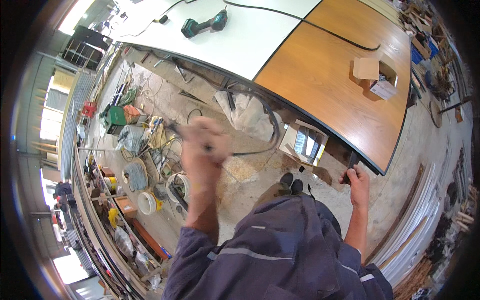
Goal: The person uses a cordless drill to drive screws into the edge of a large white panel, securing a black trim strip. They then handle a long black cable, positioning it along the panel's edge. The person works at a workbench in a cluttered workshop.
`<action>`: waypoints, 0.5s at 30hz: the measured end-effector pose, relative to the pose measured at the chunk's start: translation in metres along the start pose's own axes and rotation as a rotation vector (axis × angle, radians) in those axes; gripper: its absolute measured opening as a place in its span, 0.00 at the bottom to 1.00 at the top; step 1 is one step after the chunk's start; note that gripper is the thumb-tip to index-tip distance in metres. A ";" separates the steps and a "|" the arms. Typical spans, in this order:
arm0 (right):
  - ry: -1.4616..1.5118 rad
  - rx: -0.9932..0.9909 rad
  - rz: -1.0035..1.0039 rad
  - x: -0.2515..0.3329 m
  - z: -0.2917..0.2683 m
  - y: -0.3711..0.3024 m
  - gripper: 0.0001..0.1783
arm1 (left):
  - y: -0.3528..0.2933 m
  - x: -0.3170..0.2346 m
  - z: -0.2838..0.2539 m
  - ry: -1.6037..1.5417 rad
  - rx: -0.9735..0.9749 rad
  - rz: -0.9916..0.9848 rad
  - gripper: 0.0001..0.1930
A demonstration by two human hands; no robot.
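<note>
My left hand [207, 142], blurred by motion, is raised in front of the table and closed round a thin black flexible strip [257, 151]. From the fist the strip curves right and loops up toward the table's dark edge. My right hand [356, 179] is at the near right corner of the table, its fingers wrapped round a dark flat piece [353, 160] at the edge. The table top is part white [250, 45] and part wood-brown [320, 70]. I cannot tell whether the dark piece joins the strip.
On the table lie a teal and black cordless drill [205, 24], a long black cord [330, 34] and an open cardboard box [382, 80] of small parts. Below stands another open box [304, 142]. Buckets [147, 203], coiled cable [135, 176] and tools crowd the floor at left.
</note>
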State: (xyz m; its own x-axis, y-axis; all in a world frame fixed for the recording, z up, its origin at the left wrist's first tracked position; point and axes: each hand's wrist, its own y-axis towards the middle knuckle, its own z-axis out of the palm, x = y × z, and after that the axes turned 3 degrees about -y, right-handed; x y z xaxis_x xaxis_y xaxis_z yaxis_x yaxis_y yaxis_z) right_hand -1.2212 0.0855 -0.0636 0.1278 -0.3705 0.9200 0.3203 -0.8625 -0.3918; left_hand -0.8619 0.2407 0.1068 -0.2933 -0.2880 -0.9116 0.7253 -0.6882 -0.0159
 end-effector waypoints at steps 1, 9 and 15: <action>-0.017 0.040 0.000 0.001 0.002 0.005 0.09 | -0.001 -0.019 -0.008 -0.019 -0.146 0.076 0.33; -0.145 0.286 -0.052 0.014 0.036 0.044 0.09 | -0.130 -0.252 -0.140 0.102 -0.088 0.886 0.45; -0.112 0.468 -0.035 0.023 0.103 0.052 0.08 | -0.136 -0.184 -0.133 0.474 -0.715 0.934 0.51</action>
State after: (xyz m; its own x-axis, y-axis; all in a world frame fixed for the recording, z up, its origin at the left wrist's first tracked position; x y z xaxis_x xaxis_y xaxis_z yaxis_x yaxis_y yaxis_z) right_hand -1.1048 0.0680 -0.0614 0.2012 -0.2821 0.9380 0.7113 -0.6163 -0.3380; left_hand -0.8241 0.4762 0.2225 0.6538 -0.1003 -0.7500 0.7515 0.2023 0.6280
